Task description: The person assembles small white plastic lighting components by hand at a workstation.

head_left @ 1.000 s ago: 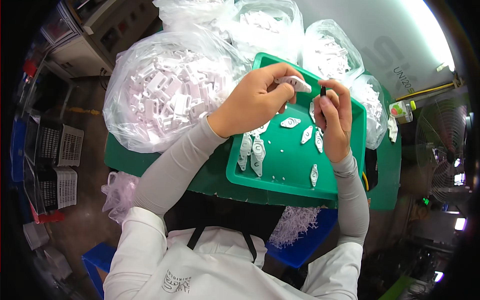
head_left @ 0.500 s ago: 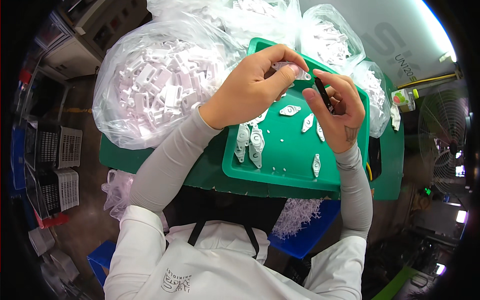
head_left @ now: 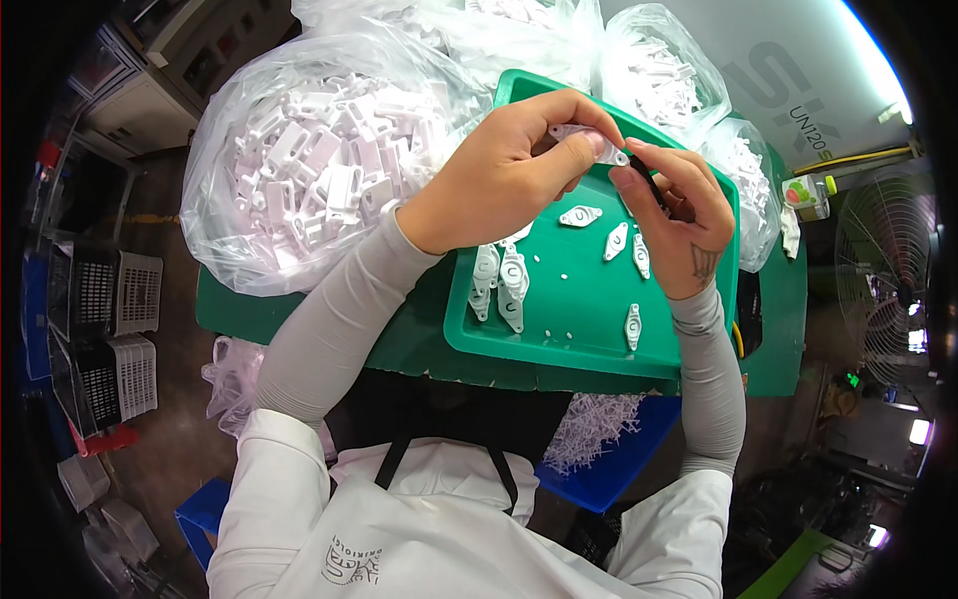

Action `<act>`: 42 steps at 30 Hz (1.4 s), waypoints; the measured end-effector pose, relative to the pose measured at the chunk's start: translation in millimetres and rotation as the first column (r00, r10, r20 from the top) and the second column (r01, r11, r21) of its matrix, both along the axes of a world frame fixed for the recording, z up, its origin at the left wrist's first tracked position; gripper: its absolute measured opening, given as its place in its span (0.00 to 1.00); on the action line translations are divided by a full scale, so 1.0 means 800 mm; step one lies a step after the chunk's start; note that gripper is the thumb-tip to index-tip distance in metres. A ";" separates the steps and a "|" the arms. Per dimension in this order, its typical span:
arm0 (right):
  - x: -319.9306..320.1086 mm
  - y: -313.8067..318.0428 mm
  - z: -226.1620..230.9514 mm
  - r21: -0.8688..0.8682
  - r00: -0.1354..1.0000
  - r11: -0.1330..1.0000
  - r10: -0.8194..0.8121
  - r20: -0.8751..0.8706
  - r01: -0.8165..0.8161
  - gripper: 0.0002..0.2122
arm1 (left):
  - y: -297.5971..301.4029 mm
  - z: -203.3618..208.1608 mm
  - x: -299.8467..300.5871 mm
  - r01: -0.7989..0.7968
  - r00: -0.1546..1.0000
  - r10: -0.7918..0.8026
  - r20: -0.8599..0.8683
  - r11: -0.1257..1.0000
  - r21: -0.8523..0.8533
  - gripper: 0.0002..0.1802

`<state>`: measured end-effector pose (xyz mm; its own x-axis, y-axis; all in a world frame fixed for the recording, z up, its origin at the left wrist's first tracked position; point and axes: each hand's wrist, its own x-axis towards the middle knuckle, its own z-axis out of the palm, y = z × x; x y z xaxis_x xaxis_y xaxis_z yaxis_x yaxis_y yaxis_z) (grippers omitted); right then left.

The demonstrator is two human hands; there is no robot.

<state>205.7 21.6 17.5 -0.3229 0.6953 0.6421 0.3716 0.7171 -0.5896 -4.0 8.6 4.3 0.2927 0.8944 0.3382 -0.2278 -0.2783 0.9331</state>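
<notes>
Between the thumb and fingers of my left hand (head_left: pixel 499 180) is a small white plastic part (head_left: pixel 613 157) with a holed tab at its end. My right hand (head_left: pixel 691 225) is closed around a slim black hand tool (head_left: pixel 645 174), its tip right by that tab; whether they touch I cannot tell. Both hands are over the far half of a green tray (head_left: pixel 599 339). In the tray, similar white parts lie singly, such as one loose part (head_left: pixel 580 216), and overlap in a cluster (head_left: pixel 512 280) at the left. Several tiny white bits (head_left: pixel 564 277) lie between them.
A large clear bag (head_left: pixel 225 200) of white plastic pieces stands left of the tray. More filled bags (head_left: pixel 659 70) stand behind and to the right. Below the table edge is a blue bin (head_left: pixel 624 459) with thin white scraps. A bottle (head_left: pixel 806 198) and a fan (head_left: pixel 883 270) are at right.
My right hand has moved slightly up, bringing the black tool's tip to the end of the white part. My left hand has tilted the part slightly.
</notes>
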 end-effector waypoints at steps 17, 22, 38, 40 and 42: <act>0.001 -0.001 0.002 0.038 0.999 0.999 -0.025 0.039 0.023 0.14 | 0.001 -0.005 0.003 -0.060 0.997 0.065 -0.048 0.994 0.093 0.09; 0.003 -0.001 0.003 0.049 0.997 0.999 -0.027 0.067 0.024 0.14 | -0.001 -0.002 0.003 -0.069 0.995 0.075 -0.070 0.995 0.078 0.09; -0.002 -0.003 0.004 0.093 0.995 0.995 -0.032 0.097 0.023 0.13 | 0.000 -0.004 0.000 -0.019 1.000 0.020 -0.015 0.999 0.045 0.09; -0.001 -0.003 0.005 0.161 0.993 0.986 -0.058 0.099 0.041 0.14 | -0.001 -0.002 0.002 -0.021 1.000 0.022 -0.014 0.999 0.045 0.09; 0.000 0.000 0.003 0.189 0.994 0.981 -0.053 0.092 0.035 0.14 | -0.002 -0.001 0.002 -0.025 1.000 0.026 -0.013 0.999 0.045 0.09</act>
<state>205.3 21.3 20.0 -0.3609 0.5811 0.7295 0.4536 0.7928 -0.4072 -2.3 7.2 3.4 0.2750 0.8857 0.3739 -0.2074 -0.3251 0.9226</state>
